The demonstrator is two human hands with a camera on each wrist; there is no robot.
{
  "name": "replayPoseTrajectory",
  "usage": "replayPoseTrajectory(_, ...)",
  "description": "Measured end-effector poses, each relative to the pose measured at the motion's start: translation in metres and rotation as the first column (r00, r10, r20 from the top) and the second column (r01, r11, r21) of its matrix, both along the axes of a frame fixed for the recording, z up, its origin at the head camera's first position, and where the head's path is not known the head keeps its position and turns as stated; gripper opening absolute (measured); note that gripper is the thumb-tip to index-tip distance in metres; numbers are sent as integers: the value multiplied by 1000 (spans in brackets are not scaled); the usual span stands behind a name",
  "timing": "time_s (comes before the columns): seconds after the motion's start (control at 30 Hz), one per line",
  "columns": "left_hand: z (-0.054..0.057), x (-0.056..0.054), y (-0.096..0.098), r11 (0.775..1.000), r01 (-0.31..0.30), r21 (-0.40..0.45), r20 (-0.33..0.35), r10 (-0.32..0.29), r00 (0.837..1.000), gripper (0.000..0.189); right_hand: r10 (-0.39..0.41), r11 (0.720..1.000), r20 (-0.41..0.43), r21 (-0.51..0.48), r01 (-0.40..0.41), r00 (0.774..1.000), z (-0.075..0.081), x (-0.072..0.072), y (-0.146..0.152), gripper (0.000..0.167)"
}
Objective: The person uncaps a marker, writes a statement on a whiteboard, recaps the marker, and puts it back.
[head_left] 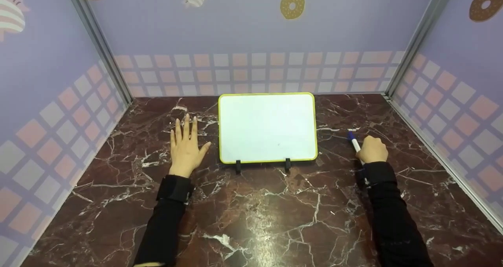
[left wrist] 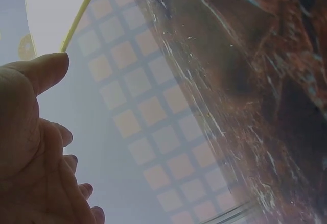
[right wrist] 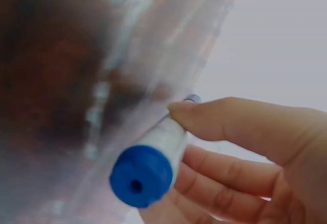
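A small whiteboard (head_left: 268,127) with a yellow frame stands on two black feet (head_left: 238,167) at the middle of the table. To its left, my left hand (head_left: 184,147) is spread with straight fingers and holds nothing. My right hand (head_left: 372,149), right of the board, grips a white marker (head_left: 355,144) with a blue cap (head_left: 351,135) pointing away from me. In the right wrist view, the thumb and curled fingers hold the marker's white barrel (right wrist: 166,137), its blue end (right wrist: 141,176) towards the camera. The board's face shows only a tiny dark speck.
The dark red marble-patterned table (head_left: 251,220) spans the space below both arms. A purple back wall (head_left: 243,27) with pink and white squares rises behind the board. Side walls with metal corner posts (head_left: 420,35) border the left and right.
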State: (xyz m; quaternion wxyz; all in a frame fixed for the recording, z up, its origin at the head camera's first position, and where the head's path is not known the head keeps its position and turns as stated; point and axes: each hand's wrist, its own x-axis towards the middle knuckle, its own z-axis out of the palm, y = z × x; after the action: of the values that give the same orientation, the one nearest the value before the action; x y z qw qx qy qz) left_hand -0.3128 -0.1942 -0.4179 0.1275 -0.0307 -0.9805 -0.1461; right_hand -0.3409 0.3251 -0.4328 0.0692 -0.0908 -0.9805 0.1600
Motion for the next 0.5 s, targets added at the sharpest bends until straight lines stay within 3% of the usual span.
replayPoseTrajectory(0.17,3,1,5,1000,18,12,-42,-17,999,83,2,1000,-171,-17,-5,985,16,4,-11,23)
replayPoseTrajectory(0.37,8,0,14,998,42,-39,-125,-46,991,80,63,997,-336,-28,-76,940,37,13,-37,16)
replayPoseTrajectory(0.5,13,-2,24,994,65,-84,-224,-83,971,80,121,991,-418,-5,-135,900,45,20,-61,17)
